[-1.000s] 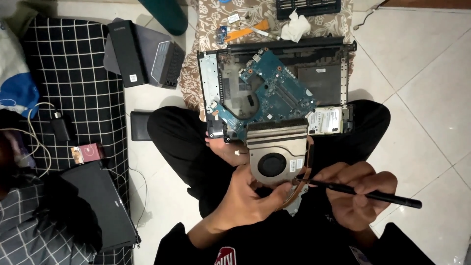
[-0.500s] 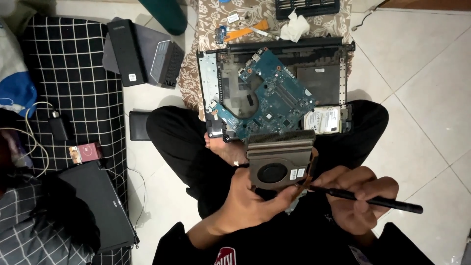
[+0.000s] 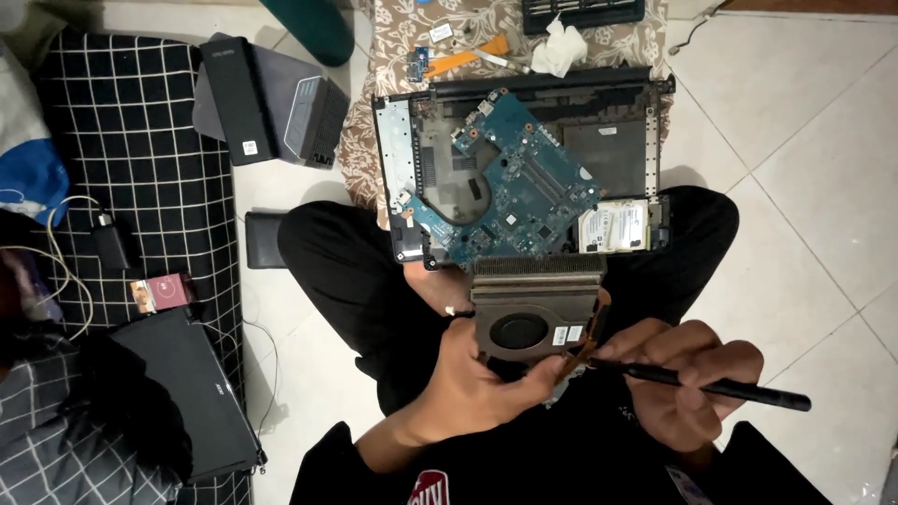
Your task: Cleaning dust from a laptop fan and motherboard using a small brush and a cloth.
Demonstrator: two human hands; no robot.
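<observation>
Low in the middle of the frame, the left hand [image 3: 468, 383] clamps the fan [image 3: 535, 318] from below, fingers curled round its lower edge, fin strip uppermost. The right hand [image 3: 687, 379] pinches a black tool [image 3: 716, 386] like a pen, tip touching the fan's lower right corner by the copper pipe [image 3: 585, 348]. The fan looks light and stiff in its metal shell, but the thin fins and pipe would likely bend; the flat housing edges seem the safest hold. Above it lies the opened laptop [image 3: 533, 168] with its blue board [image 3: 514, 192].
</observation>
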